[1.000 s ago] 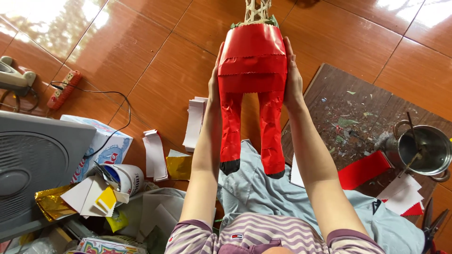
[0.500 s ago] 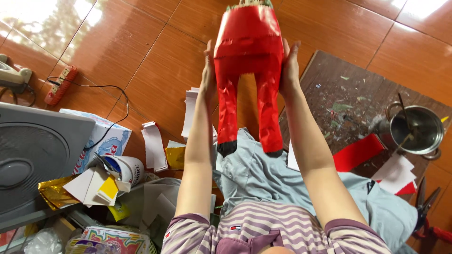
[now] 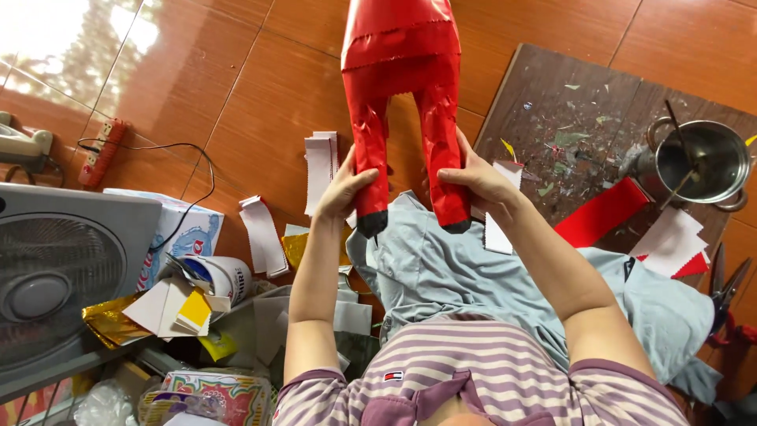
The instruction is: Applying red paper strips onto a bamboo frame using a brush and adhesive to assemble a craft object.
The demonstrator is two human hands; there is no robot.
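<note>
At twelve o'clock, held up over the tiled floor [image 3: 236, 95]: red paper figure [image 3: 404, 87] with two long legs hanging down, each ending in a black tip. Left hand [image 3: 344, 192] clamped on the left leg just above its tip, thumb across the front. Right hand [image 3: 473, 178] clamped on the right leg near its tip, fingers wrapped over the front. Both forearms stretched forward from striped sleeves, well apart at the elbows, closer at the wrists.

Just below the leg tips, at the centre: grey-blue cloth [image 3: 441, 276] spread over the lap. At ten o'clock from the left hand, touching nothing: stack of white paper strips [image 3: 319, 162]; another strip [image 3: 262, 235] lying farther toward nine o'clock. At nine o'clock, low on the edge: grey fan [image 3: 63, 268], with a blue-and-white box [image 3: 177, 229] just beside it and a small tub [image 3: 225, 276] among scraps of gold, yellow and white paper. At ten o'clock, far out: red power strip [image 3: 101, 151] with a black cord trailing toward the box.

At two o'clock: dark wooden board [image 3: 568, 118] flecked with paper bits, metal pot [image 3: 702, 162] standing at its far end with a stick inside. At three o'clock: red sheet [image 3: 601, 213], white sheets [image 3: 670, 241] near it, scissors [image 3: 725, 288] at the edge.
</note>
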